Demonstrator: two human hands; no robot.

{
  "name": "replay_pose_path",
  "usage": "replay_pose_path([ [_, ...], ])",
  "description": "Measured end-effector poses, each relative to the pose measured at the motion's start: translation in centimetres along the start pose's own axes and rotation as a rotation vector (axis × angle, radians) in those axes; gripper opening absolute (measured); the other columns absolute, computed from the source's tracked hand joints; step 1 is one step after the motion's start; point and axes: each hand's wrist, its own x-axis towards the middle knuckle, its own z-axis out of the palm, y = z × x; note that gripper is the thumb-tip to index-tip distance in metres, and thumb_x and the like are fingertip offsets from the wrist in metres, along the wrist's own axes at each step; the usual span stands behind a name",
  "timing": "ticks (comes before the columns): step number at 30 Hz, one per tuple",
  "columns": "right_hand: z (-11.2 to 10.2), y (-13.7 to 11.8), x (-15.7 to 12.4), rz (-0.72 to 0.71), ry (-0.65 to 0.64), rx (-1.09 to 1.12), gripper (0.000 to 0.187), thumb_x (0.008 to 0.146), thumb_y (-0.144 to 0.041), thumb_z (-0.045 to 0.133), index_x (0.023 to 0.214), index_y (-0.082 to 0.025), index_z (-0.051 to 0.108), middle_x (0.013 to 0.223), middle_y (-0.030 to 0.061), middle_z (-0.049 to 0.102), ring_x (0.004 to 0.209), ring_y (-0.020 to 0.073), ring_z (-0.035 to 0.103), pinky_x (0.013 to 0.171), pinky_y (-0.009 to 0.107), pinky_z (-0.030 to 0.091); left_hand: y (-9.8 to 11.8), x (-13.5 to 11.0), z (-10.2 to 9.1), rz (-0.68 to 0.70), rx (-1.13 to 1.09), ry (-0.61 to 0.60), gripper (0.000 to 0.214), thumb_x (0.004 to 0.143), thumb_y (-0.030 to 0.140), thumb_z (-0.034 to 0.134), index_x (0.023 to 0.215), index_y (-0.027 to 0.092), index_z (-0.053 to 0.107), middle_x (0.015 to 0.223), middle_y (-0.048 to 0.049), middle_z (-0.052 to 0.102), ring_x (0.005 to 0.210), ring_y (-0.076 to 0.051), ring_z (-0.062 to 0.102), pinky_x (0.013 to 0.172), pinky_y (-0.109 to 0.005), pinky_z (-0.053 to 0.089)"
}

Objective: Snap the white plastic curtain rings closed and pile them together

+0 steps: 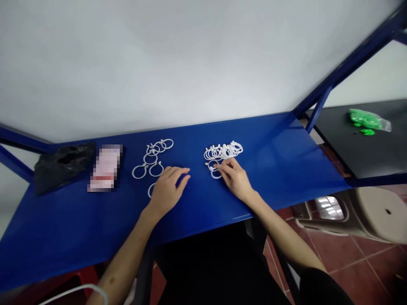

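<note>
My left hand [167, 188] rests over the blue table, its thumb and fingers apart with nothing between them. Beside and beyond it lies a loose spread of white rings [150, 159], each with a small knob like a curtain ring. One more ring [150, 191] is partly hidden behind this hand. On the right, the fingertips of my right hand [234, 178] are pinched on a white ring [216, 176] at the near edge of a bunched row of similar rings [222, 151]. The fingers cover part of that ring.
A black plastic bag [60, 165] and a blurred-out phone-shaped object [104, 167] lie on the left of the blue table [203, 207]. Blue metal posts [318, 111] stand at both ends. Farther right are a black table [343, 148] with a green-filled bag [365, 119] and a beige stool [378, 212].
</note>
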Motion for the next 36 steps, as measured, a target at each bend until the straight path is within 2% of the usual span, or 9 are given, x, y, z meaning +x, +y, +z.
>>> replay_pose_path([
  [2,-0.9,1.0,0.3,0.006,-0.014,-0.084,0.028,0.104,-0.028,0.046,0.116,-0.021,0.07,0.104,0.0093,0.064,0.081,0.0163,0.064,0.072,0.032,0.057,-1.6,-1.0,-1.8,-0.007,0.13,-0.011,0.027,0.097,0.026,0.048,0.115,0.024,0.068,0.109,-0.006,0.072,0.103,-0.025,0.064,0.099,-0.044,0.048],
  [6,-1.6,2.1,1.4,-0.03,-0.058,-0.242,0.028,0.104,-0.026,0.047,0.12,-0.023,0.068,0.108,0.0096,0.068,0.095,0.0204,0.066,0.079,0.032,0.056,-4.6,-3.5,-4.4,-0.03,0.337,-0.132,0.036,0.093,0.021,0.044,0.119,0.025,0.069,0.117,-0.0088,0.069,0.105,-0.029,0.061,0.094,-0.046,0.048],
  [11,-1.3,1.9,1.7,-0.038,-0.028,-0.318,0.026,0.103,-0.023,0.047,0.118,-0.021,0.068,0.107,0.0111,0.07,0.098,0.0218,0.066,0.08,0.033,0.056,-5.6,-4.9,-4.5,-0.046,0.406,-0.176,0.023,0.093,0.033,0.053,0.101,0.026,0.073,0.103,-0.0083,0.072,0.097,-0.029,0.062,0.081,-0.042,0.045],
  [15,-1.3,0.9,0.6,-0.055,-0.016,-0.251,0.025,0.104,-0.027,0.047,0.114,-0.019,0.069,0.107,0.0107,0.071,0.098,0.0219,0.067,0.082,0.035,0.056,-4.3,-4.3,-3.4,-0.061,0.335,-0.109,0.018,0.093,0.035,0.054,0.089,0.024,0.068,0.089,-0.0047,0.072,0.087,-0.025,0.063,0.08,-0.04,0.043],
  [19,-1.0,-1.3,-1.0,-0.035,-0.081,-0.058,0.023,0.102,-0.032,0.051,0.112,-0.019,0.068,0.106,0.0098,0.071,0.096,0.0211,0.068,0.086,0.037,0.056,-1.4,-3.2,-1.6,-0.164,0.149,0.0,0.012,0.091,0.031,0.056,0.084,0.023,0.062,0.08,-0.0011,0.069,0.078,-0.02,0.062,0.078,-0.035,0.046],
  [23,0.4,-4.0,-2.4,0.097,-0.177,0.268,0.029,0.097,-0.038,0.062,0.12,-0.02,0.062,0.102,0.0059,0.072,0.08,0.0156,0.069,0.076,0.031,0.058,1.8,-2.4,0.7,-0.225,0.097,0.061,0.015,0.089,0.03,0.057,0.077,0.022,0.058,0.071,0.0001,0.063,0.068,-0.017,0.057,0.07,-0.032,0.045],
  [26,1.6,-5.0,-2.9,0.226,-0.118,0.444,0.025,0.096,-0.034,0.063,0.116,-0.02,0.059,0.091,0.0021,0.072,0.073,0.0133,0.069,0.07,0.026,0.057,3.2,-2.2,1.9,-0.207,0.01,0.09,0.014,0.089,0.029,0.058,0.078,0.022,0.059,0.072,-0.0003,0.063,0.067,-0.016,0.057,0.07,-0.031,0.046],
  [30,2.0,-4.8,-2.8,0.268,-0.024,0.48,0.021,0.098,-0.029,0.058,0.117,-0.02,0.059,0.082,0.0,0.069,0.072,0.0129,0.068,0.071,0.025,0.056,3.6,-1.9,2.2,-0.295,-0.308,0.016,0.016,0.093,0.035,0.058,0.094,0.022,0.066,0.082,-0.0002,0.071,0.068,-0.014,0.062,0.066,-0.027,0.048],
  [36,1.8,-4.1,-2.8,0.049,-0.035,0.36,0.023,0.101,-0.025,0.052,0.12,-0.021,0.066,0.088,0.0036,0.068,0.076,0.0144,0.065,0.074,0.028,0.054,3.8,-1.7,1.7,-0.351,-0.492,-0.105,0.021,0.094,0.04,0.057,0.095,0.021,0.068,0.081,0.0009,0.072,0.071,-0.014,0.065,0.068,-0.025,0.048],
])
